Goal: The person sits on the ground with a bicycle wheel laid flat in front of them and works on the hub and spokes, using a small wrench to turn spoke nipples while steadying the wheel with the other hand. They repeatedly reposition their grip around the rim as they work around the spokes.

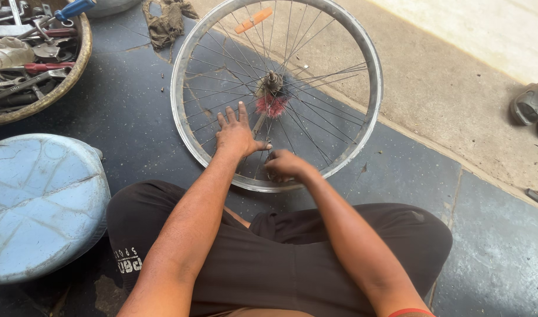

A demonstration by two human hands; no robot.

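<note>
Bicycle wheel point(363, 76) flat on the dark floor mat point(134, 111), rim bare of any tyre, hub point(273, 82) up and a tuft of reddish fibre point(272, 105) wound just below it. Left hand point(237, 132) spread flat on the spokes point(322, 117), fingers splayed, palm down, gripping nothing, pinning the wheel in place. Right hand point(286, 164) curled shut at the near rim, closed on something small and dark among the spokes; too hidden to name, perhaps a spoke tool or a nipple. By the look of it, a spoke adjustment in hand at the near edge. Next move, judged from this pose: a steady left palm against any spin of the wheel, and a short controlled twist from the right wrist without slipping off the small part.

Around it: shallow basket point(84, 53) of spanners and hand tools at upper left, pale blue round lid point(40, 199) just beside the left knee, a grimy rag point(166, 23) beyond the rim, a dark sandal point(530, 105) well apart on the concrete.
</note>
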